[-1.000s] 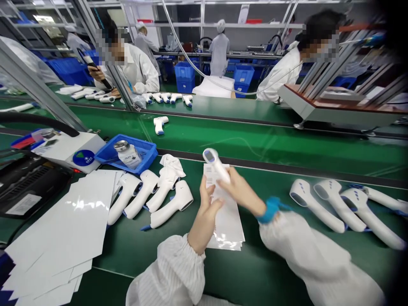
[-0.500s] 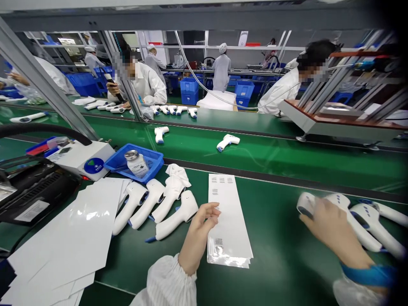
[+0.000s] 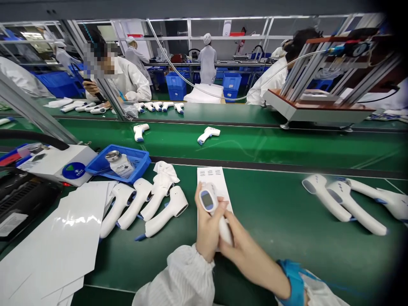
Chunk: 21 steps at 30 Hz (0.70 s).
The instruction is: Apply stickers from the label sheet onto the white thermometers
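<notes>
A white infrared thermometer (image 3: 208,199) with a small grey screen is held over the label sheets, its screen end up. My left hand (image 3: 205,229) wraps its fingers and thumb round the upper part. My right hand (image 3: 238,243) grips the handle lower down, the two hands touching. Beneath them lies a stack of white label sheets (image 3: 210,173) with printed marks at the top, largely hidden by my hands. To the left, several white thermometers (image 3: 168,212) with blue tips lie in a row; others (image 3: 346,202) lie at the right.
A blue tray (image 3: 140,163) holds a metal-topped bottle (image 3: 119,165), beside a white box (image 3: 68,163). Loose white sheets (image 3: 73,229) cover the left. Beyond runs a green conveyor (image 3: 267,148) with two thermometers. Co-workers in white sit opposite; a framed fixture (image 3: 318,108) stands right.
My right hand has come from the right-hand thermometers to the middle, bringing one with it. My left hand has closed on that thermometer above the sheets. The view has shifted right.
</notes>
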Tool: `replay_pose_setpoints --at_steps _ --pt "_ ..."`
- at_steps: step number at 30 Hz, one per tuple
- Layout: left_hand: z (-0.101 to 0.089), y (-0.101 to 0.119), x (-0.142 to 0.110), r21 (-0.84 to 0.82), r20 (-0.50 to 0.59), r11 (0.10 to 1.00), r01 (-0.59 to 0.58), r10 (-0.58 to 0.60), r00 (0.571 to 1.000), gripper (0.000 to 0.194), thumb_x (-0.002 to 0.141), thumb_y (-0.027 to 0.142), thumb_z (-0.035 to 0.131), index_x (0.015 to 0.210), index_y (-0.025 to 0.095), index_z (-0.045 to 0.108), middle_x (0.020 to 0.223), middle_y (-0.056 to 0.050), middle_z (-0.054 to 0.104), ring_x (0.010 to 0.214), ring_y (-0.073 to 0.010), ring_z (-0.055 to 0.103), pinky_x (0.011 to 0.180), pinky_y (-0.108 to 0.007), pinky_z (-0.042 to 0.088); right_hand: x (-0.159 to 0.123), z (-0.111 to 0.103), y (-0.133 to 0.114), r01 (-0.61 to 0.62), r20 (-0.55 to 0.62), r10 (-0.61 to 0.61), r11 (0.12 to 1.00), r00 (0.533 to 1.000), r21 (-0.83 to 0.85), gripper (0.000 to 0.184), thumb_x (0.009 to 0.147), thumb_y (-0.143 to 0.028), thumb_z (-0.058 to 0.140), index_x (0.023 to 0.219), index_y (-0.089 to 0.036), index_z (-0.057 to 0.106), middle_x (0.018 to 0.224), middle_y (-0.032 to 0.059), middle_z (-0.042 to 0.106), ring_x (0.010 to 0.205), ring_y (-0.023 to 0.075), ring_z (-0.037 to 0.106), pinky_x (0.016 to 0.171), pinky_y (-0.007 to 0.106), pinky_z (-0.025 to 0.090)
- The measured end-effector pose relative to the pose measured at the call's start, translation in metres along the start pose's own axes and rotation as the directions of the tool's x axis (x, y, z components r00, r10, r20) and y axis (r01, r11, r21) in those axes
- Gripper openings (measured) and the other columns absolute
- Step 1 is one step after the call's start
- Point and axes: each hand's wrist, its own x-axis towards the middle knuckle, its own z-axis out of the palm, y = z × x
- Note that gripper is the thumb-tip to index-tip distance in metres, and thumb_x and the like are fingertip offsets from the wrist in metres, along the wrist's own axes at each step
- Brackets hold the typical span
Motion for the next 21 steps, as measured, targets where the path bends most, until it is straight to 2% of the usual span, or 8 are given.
replay_pose_setpoints --at_steps 3,5,6,7,9,12,16,21 --pt "-0.02 0.014 0.003 0.072 -0.148 0.994 -0.079 0.089 0.985 0.077 0.087 0.027 0.062 0.147 0.04 0.016 0.091 0.002 0.056 0.082 -0.0138 0.063 0.09 -0.037 0.052 -0.012 0.017 -0.004 -0.176 0.269 0.138 0.976 0.953 0.126 0.07 0.082 -0.022 0.061 0.146 -0.025 0.032 0.119 0.0101 0.062 0.106 0.0217 0.064 0.087 0.034 0.054" --pt "-0.034 0.021 0.006 0.155 -0.14 0.984 -0.088 0.11 0.984 0.074 0.086 0.026 0.062 0.145 0.041 0.021 0.094 0.002 0.055 0.081 -0.0141 0.062 0.084 -0.037 0.055 -0.008 0.012 -0.001 -0.282 0.411 0.215 0.953 0.886 0.11 0.057 0.083 -0.024 0.062 0.137 -0.023 0.046 0.104 0.0077 0.067 0.083 0.019 0.07 0.07 0.031 0.057" --pt "-0.039 0.023 0.008 0.186 -0.12 0.979 -0.085 0.108 0.987 0.072 0.086 0.027 0.062 0.145 0.041 0.023 0.102 0.0 0.055 0.085 -0.0154 0.062 0.082 -0.038 0.056 -0.001 0.007 0.001 -0.26 0.407 0.22 0.965 0.886 0.045 0.042 0.084 -0.026 0.06 0.126 -0.022 0.056 0.098 0.0065 0.069 0.076 0.0181 0.069 0.067 0.031 0.056" --pt "-0.043 0.023 0.011 0.209 -0.099 0.974 -0.082 0.104 0.99 0.07 0.086 0.028 0.062 0.144 0.041 0.025 0.113 -0.002 0.054 0.091 -0.0172 0.063 0.083 -0.038 0.056 0.01 0.001 0.004 -0.188 0.346 0.195 0.981 0.918 -0.052 0.028 0.087 -0.026 0.057 0.113 -0.021 0.064 0.093 0.0055 0.07 0.073 0.0179 0.068 0.068 0.032 0.055" --pt "-0.048 0.021 0.017 0.24 -0.069 0.966 -0.099 0.118 0.991 0.066 0.086 0.029 0.063 0.142 0.04 0.029 0.136 -0.004 0.044 0.109 -0.0215 0.06 0.093 -0.039 0.052 0.038 -0.01 0.011 0.01 0.145 0.034 0.957 0.989 -0.291 0.018 0.09 -0.025 0.052 0.097 -0.021 0.069 0.09 0.0054 0.071 0.08 0.0203 0.066 0.076 0.037 0.053" --pt "-0.048 0.014 0.026 0.279 -0.059 0.947 -0.157 0.18 0.982 0.062 0.087 0.03 0.062 0.141 0.037 0.031 0.152 -0.003 0.029 0.131 -0.0252 0.046 0.109 -0.039 0.038 0.083 -0.019 0.024 0.185 -0.043 -0.24 0.839 0.97 -0.511 0.015 0.088 -0.021 0.057 0.096 -0.022 0.07 0.108 0.0072 0.068 0.101 0.0242 0.06 0.089 0.042 0.048" --pt "-0.049 0.01 0.036 0.283 -0.034 0.944 -0.169 0.186 0.982 0.063 0.089 0.029 0.06 0.143 0.037 0.029 0.156 -0.003 0.024 0.136 -0.0257 0.041 0.111 -0.039 0.035 0.116 -0.019 0.042 0.219 -0.06 -0.293 0.821 0.954 -0.527 0.014 0.087 -0.019 0.059 0.084 -0.022 0.073 0.096 0.0058 0.071 0.096 0.0229 0.059 0.086 0.041 0.048" --pt "-0.05 0.01 0.046 0.25 0.006 0.956 -0.155 0.158 0.987 0.067 0.088 0.028 0.061 0.145 0.036 0.027 0.153 -0.004 0.029 0.135 -0.0254 0.043 0.11 -0.039 0.036 0.117 -0.016 0.055 0.207 -0.067 -0.275 0.844 0.959 -0.495 0.013 0.086 -0.023 0.061 0.082 -0.024 0.074 0.098 0.0045 0.072 0.096 0.0231 0.06 0.089 0.044 0.044"
